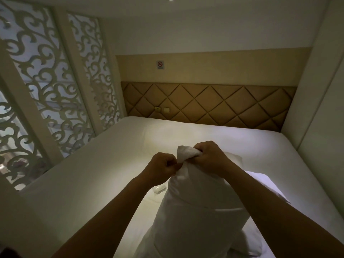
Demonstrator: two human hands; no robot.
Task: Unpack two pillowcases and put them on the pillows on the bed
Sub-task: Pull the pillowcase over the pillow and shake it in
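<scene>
the stuffed white pillowcase (195,220) stands on end on the bed (93,174); the left hand (162,169) and the right hand (208,157) both clutch its bunched top.

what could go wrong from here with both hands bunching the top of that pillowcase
1. The left hand and right hand grip only the bunched top of the pillowcase; a hard shake might pull the cloth free.
2. It stands upright on the soft bed, so it might topple onto the other pillow behind it.
</scene>
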